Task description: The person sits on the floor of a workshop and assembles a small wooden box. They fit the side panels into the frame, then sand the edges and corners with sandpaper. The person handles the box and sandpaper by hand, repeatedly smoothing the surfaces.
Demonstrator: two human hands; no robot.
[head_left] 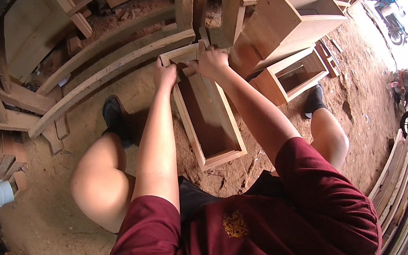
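"One long wooden box (220,120)! Where was it?"

"Between the person's bent legs (102,187), over the dirt floor (53,213)."

"And the grip?"

"The left hand (166,75) gripped its far left corner. The right hand (212,64) curled by the other; I couldn't tell what it held."

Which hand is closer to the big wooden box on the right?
Right. The right hand is left of the big wooden box, at the far end of the long wooden box; the left hand is farther left, at that same end.
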